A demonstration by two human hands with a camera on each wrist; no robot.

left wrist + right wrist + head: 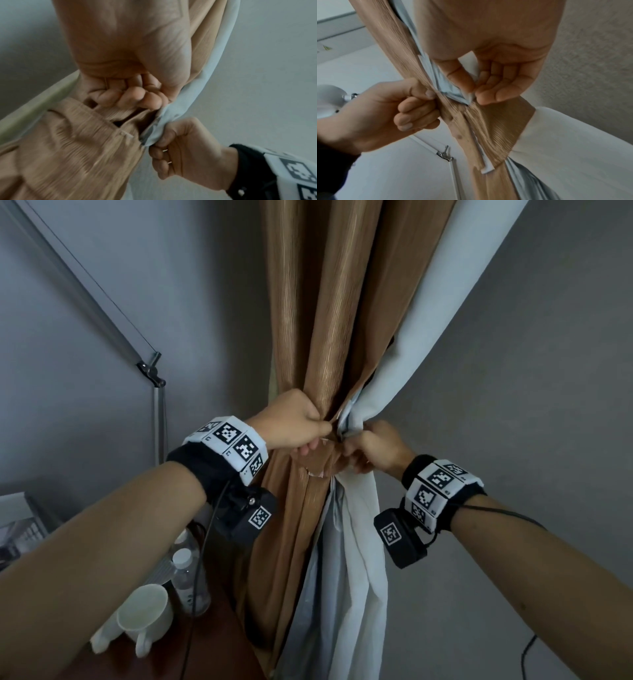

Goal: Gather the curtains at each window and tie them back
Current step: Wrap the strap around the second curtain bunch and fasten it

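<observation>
A brown ribbed curtain [318,337] hangs gathered in the middle, its pale grey lining [421,337] on the right. My left hand [317,434] grips the bunched brown folds [72,142] with curled fingers [133,97]. My right hand [352,448] is close beside it, thumb and forefinger [460,75] pinching a folded edge of the lining [452,92]. A brown band of the same fabric [501,129] crosses the white cloth just below the hands. In the right wrist view my left hand [412,108] shows as a fist on the curtain.
A white cup [144,618] and a clear water bottle [186,573] stand on a dark wooden surface [212,655] at lower left, under my left forearm. A jointed metal rod [150,368] slants along the left wall. A black cable [527,652] hangs at lower right.
</observation>
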